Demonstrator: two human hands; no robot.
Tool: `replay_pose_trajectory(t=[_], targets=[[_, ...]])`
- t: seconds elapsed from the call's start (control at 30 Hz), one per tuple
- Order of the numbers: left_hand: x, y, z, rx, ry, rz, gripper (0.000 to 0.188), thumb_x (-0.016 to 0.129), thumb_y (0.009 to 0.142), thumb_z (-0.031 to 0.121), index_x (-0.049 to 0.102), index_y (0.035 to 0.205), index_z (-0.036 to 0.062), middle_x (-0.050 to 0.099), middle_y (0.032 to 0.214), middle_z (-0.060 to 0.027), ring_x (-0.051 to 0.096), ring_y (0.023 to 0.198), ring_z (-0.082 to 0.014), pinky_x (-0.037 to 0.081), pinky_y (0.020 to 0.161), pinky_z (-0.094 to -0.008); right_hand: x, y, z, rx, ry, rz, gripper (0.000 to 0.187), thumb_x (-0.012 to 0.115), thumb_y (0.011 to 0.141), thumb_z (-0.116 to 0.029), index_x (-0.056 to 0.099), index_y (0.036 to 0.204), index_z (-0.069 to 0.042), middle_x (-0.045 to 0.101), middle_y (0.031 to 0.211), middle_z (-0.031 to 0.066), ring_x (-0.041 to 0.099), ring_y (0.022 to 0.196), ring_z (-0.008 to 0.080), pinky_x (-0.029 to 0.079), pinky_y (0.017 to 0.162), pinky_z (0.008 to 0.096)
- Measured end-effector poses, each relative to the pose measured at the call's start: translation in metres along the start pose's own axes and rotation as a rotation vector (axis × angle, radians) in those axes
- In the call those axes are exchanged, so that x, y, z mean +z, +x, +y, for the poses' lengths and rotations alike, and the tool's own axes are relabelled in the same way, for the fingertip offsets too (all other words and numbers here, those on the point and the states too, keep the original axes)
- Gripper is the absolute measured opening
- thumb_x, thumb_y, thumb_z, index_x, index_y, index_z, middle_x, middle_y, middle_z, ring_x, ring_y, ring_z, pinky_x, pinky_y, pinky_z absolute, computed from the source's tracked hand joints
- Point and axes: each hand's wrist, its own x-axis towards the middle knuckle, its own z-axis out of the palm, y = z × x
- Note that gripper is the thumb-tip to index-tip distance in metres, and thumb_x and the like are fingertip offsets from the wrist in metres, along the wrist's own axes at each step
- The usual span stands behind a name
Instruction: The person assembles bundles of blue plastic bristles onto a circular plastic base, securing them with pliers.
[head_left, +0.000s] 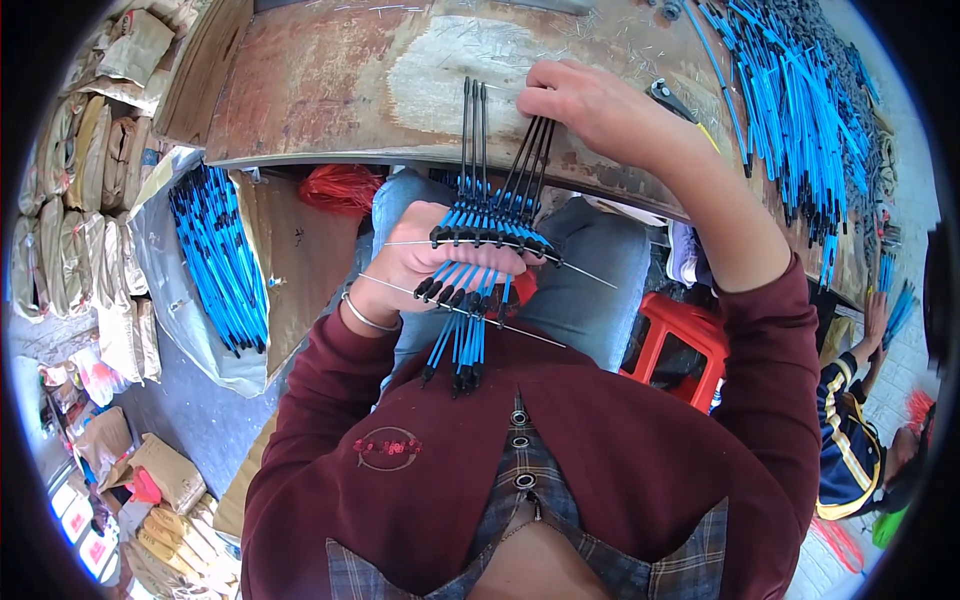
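Observation:
My left hand (pixel 425 240) is wrapped around a fan-shaped bundle of blue rods with black fittings (pixel 465 335), held above my lap. Thin metal wires (pixel 530 333) run crosswise through the black fittings and stick out on both sides. From the far end of the bundle, several slim black rods (pixel 473 130) reach over the table edge. My right hand (pixel 590 100) is closed, thumb and fingers together, at the upper ends of the right-hand black rods; the fingers hide those ends.
The worn wooden table (pixel 310 100) carries pliers (pixel 670 97), scattered thin metal pieces and a large pile of blue rods (pixel 790 110) at right. More blue rods (pixel 220 270) fill a sack at left. A red stool (pixel 690 335) stands right; a co-worker's arm (pixel 870 330) shows beyond.

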Motion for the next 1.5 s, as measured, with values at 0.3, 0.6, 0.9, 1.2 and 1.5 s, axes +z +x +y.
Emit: replay_pose_trajectory(t=[0.3, 0.6, 0.9, 1.2, 1.5], targets=[[0.001, 0.001, 0.002, 0.124, 0.219, -0.021, 0.033, 0.055, 0.084, 0.022, 0.062, 0.091, -0.0083, 0.064, 0.093, -0.0192, 0.063, 0.086, -0.0252, 0.050, 0.078, -0.0310, 0.001, 0.007, 0.002, -0.020, -0.028, -0.003, 0.015, 0.046, 0.076, -0.002, 0.050, 0.090, -0.005, 0.051, 0.095, 0.0122, 0.053, 0.092, 0.0318, 0.044, 0.078, 0.0368], [-0.004, 0.002, 0.004, -0.092, 0.024, 0.131, 0.027, 0.051, 0.086, 0.018, 0.063, 0.089, -0.0062, 0.065, 0.089, -0.0168, 0.065, 0.080, -0.0220, 0.052, 0.072, -0.0273, -0.002, 0.015, 0.004, -0.021, -0.069, -0.070, 0.021, 0.046, 0.076, -0.002, 0.051, 0.096, -0.006, 0.051, 0.096, 0.0122, 0.053, 0.094, 0.0303, 0.045, 0.078, 0.0363], [-0.004, 0.001, 0.005, 0.068, 0.154, 0.065, 0.019, 0.056, 0.082, 0.011, 0.062, 0.091, -0.0049, 0.066, 0.086, -0.0143, 0.065, 0.077, -0.0213, 0.052, 0.069, -0.0275, 0.007, 0.028, -0.007, -0.028, -0.177, -0.013, 0.037, 0.047, 0.076, -0.001, 0.049, 0.111, -0.014, 0.050, 0.090, 0.0094, 0.054, 0.087, 0.0277, 0.047, 0.072, 0.0358], [0.008, -0.008, 0.009, 0.135, 0.310, 0.121, 0.015, 0.060, 0.080, 0.005, 0.062, 0.092, -0.0015, 0.066, 0.085, -0.0126, 0.065, 0.075, -0.0229, 0.053, 0.067, -0.0276, 0.004, 0.028, -0.016, 0.037, -0.267, -0.070, 0.029, 0.047, 0.077, -0.003, 0.050, 0.103, -0.014, 0.048, 0.085, 0.0111, 0.054, 0.084, 0.0285, 0.047, 0.069, 0.0375], [-0.006, -0.004, 0.003, 0.111, 0.242, 0.062, 0.011, 0.062, 0.078, 0.004, 0.063, 0.089, 0.0002, 0.066, 0.084, -0.0121, 0.065, 0.075, -0.0213, 0.052, 0.068, -0.0274, 0.001, 0.024, -0.017, 0.079, -0.186, -0.076, 0.020, 0.046, 0.078, -0.004, 0.048, 0.097, -0.011, 0.047, 0.088, 0.0124, 0.054, 0.086, 0.0302, 0.046, 0.072, 0.0380]])
